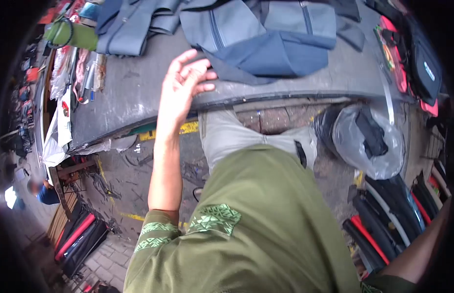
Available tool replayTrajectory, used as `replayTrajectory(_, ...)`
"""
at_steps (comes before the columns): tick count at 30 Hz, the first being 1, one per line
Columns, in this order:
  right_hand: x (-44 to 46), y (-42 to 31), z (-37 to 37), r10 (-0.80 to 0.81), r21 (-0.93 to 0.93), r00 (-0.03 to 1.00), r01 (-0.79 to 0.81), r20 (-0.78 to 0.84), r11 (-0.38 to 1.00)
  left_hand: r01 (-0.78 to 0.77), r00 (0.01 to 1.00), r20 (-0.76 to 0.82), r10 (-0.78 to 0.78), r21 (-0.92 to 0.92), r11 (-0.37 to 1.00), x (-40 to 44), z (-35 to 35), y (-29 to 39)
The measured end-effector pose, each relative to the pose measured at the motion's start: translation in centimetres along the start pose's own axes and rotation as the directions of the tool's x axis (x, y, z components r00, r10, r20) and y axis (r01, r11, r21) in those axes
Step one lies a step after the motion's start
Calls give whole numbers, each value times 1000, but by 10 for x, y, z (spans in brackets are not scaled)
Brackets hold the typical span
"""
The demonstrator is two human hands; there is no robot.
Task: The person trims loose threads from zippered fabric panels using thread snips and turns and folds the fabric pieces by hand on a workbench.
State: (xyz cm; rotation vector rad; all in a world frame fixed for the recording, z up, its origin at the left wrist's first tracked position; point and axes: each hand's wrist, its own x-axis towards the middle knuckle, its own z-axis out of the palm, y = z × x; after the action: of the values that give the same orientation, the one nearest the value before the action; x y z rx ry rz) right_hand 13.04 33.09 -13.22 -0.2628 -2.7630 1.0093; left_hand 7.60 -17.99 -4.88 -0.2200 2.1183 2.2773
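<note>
The left hand (180, 90), loosely spread at eleven o'clock, seems between grips near blue cloth (281, 53) at one o'clock, whose handling would need pinching; the right hand's state is unseen.

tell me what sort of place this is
Probably a textile or bag workshop: fabric pieces with zips lie on a worktable, and apparent material rolls are at lower right.

- The right arm (416, 256) ran into the dark edge, the right hand out of sight.
- The top edge cut off the gray cloth (124, 30).
- A distant person (48, 194) looked blurred.
</note>
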Motion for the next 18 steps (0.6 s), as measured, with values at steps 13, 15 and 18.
replayTrajectory(13, -34, -314, -249, -804, 109, -216, 939, -554, -327, -16, 997, -74, 13, -35, 999, 36, -22, 2)
replayTrajectory(15, -23, -333, -245, -744, 119, -253, 906, -618, -407, 5, 999, -48, -7, -57, 998, 39, -20, 1)
replayTrajectory(18, 39, -321, -161, -702, 279, 279, 953, -655, 118, 8, 1000, -24, -10, -83, 997, 38, -27, -8)
